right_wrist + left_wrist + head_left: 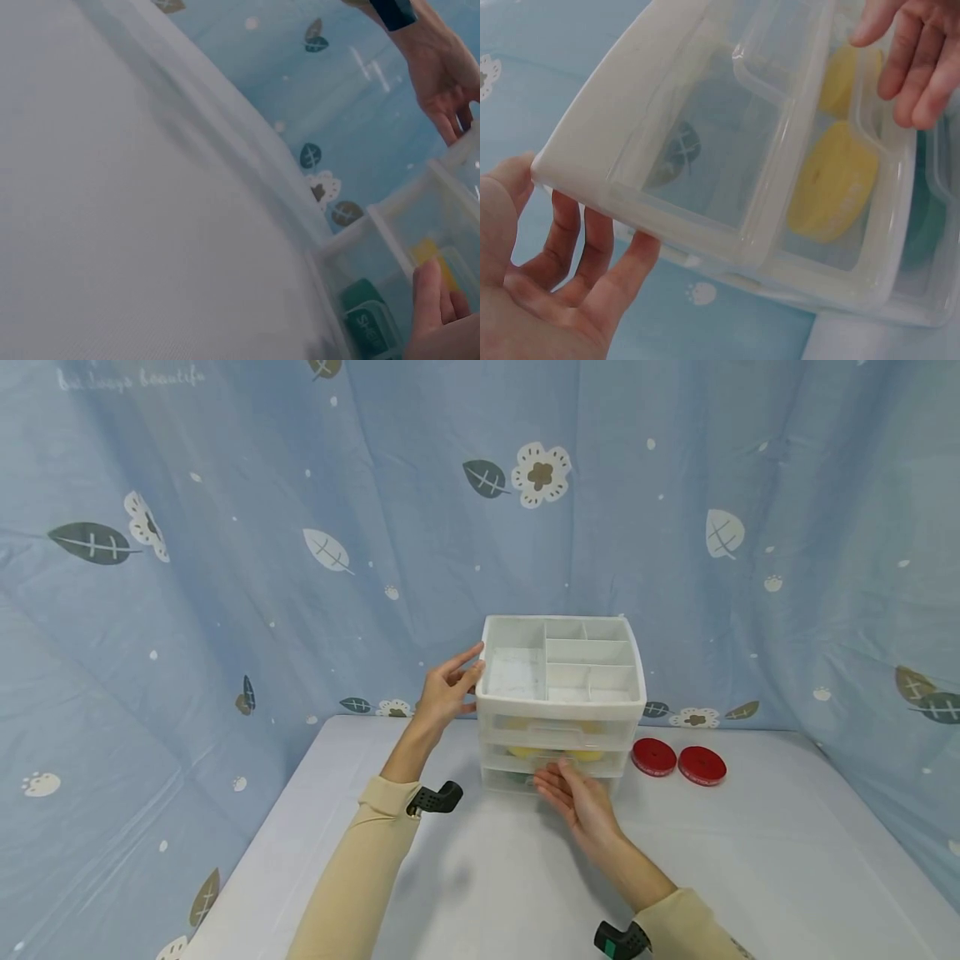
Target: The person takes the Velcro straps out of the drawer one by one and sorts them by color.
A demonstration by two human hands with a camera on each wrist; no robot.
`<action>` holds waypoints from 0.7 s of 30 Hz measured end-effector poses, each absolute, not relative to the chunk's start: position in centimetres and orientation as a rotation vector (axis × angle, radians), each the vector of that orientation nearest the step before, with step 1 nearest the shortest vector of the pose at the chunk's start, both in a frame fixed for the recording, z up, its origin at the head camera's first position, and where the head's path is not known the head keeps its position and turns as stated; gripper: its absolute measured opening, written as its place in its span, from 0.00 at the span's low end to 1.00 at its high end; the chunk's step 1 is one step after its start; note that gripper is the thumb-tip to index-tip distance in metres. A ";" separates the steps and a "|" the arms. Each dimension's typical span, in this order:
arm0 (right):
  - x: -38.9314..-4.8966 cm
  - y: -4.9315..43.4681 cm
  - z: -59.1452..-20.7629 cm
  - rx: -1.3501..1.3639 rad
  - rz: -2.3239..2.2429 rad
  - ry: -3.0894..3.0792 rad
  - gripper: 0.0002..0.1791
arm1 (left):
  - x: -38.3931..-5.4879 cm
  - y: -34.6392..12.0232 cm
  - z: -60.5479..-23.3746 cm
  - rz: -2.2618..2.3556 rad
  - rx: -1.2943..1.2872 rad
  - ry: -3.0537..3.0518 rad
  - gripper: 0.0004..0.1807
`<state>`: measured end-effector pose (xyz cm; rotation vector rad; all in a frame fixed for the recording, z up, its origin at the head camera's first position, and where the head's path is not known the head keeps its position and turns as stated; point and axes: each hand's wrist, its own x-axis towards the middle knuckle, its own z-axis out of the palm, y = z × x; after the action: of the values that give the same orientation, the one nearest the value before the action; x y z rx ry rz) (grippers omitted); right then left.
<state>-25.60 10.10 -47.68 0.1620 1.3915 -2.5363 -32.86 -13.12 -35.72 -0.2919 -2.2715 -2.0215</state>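
Observation:
A white plastic drawer unit (561, 703) with clear drawer fronts stands on the table. My left hand (444, 693) is at its upper left side, thumb near the top rim and fingertips against the side wall. Through the middle drawer front (847, 262) show yellow rounded things (832, 184), one bearing pale lettering. Behind the bottom drawer front lies a green lettered thing (369, 319). In front of the lower drawers is my right hand (581, 802), palm turned up and fingers nearly straight, fingertips by the middle drawer's handle. All drawers look pushed in.
Two red round flat discs (654, 757) with pale lettering on their edges lie to the right of the unit. Its top tray (513, 670) is divided into several compartments. A blue patterned curtain (420, 527) hangs behind the white table (735, 868).

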 end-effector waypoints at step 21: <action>-26.4 8.7 -47.3 0.210 -2.692 1.233 0.11 | -32.8 -13.1 -35.5 -2.027 -0.302 -2.276 0.22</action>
<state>-26.40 8.67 -47.29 0.2101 1.2330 -2.6920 -32.75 -13.14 -35.50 -0.3021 -2.2762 -2.0274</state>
